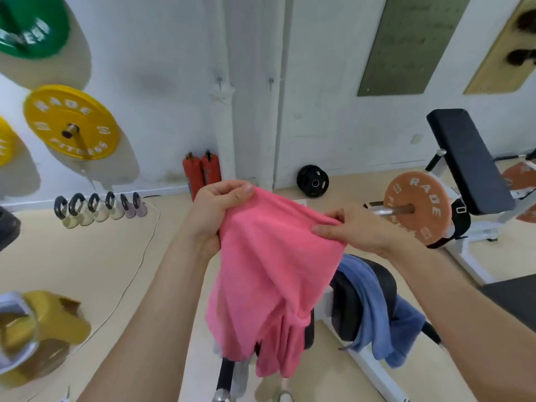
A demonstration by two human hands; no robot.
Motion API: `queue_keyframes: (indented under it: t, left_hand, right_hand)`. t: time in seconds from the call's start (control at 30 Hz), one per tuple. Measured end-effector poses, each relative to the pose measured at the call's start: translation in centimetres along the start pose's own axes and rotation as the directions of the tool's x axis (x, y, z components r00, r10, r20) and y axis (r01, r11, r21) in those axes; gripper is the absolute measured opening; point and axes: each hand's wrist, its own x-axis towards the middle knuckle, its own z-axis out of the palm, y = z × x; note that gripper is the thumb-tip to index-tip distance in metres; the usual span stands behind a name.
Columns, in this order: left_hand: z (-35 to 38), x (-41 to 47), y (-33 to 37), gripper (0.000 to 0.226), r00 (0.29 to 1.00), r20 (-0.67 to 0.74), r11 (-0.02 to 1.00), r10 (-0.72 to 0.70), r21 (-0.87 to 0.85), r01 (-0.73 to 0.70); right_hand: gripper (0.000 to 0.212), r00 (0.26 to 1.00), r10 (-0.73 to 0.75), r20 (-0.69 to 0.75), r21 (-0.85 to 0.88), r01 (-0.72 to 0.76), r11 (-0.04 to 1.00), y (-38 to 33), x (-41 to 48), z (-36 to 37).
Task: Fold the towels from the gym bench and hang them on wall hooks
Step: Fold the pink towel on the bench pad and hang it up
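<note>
A pink towel (261, 271) hangs in front of me, held up by its top edge. My left hand (217, 210) grips the towel's upper left corner with curled fingers. My right hand (356, 227) pinches the upper right edge between thumb and fingers. The towel droops in folds over the black gym bench pad (348, 300) below. A blue towel (383, 309) lies draped over that bench pad, to the right of the pink one. Two small wall hooks (219, 81) (271, 81) stick out of the white wall straight ahead.
Yellow (71, 121) and green (29, 24) weight plates hang on the left wall. Several kettlebells (98, 208) line the floor, with two red fire extinguishers (201, 172) beside a pillar. An orange plate on a barbell (417, 208) and an inclined bench (467, 161) stand at right.
</note>
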Motion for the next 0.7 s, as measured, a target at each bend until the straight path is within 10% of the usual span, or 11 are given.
queue_keyframes:
  t: [0.23, 0.37, 0.5, 0.7]
  left_hand:
    - [-6.5, 4.7, -1.2, 0.010, 0.969, -0.228, 0.824, 0.090, 0.564, 0.056]
    - [-11.3, 9.0, -2.2, 0.003, 0.988, -0.153, 0.318, 0.018, 0.938, 0.139]
    - [-13.9, 12.5, -3.3, 0.014, 0.936, -0.343, -0.021, 0.073, 0.938, 0.345]
    - [-12.5, 16.3, -6.5, 0.013, 0.886, -0.410, 0.107, 0.217, 0.912, 0.396]
  right_hand:
    - [0.012, 0.995, 0.061, -0.082, -0.263, -0.081, 0.961, 2.6, 5.9, 1.2]
    - [0.018, 0.980, 0.154, -0.126, -0.092, -0.166, 0.982, 5.8, 11.2, -1.3]
    - [0.010, 0.973, 0.159, -0.170, 0.092, -0.145, 0.985, 8.0, 16.1, -2.8]
    - [0.017, 0.842, 0.281, -0.461, 0.239, -0.187, 0.953, 13.8, 20.7, -3.4]
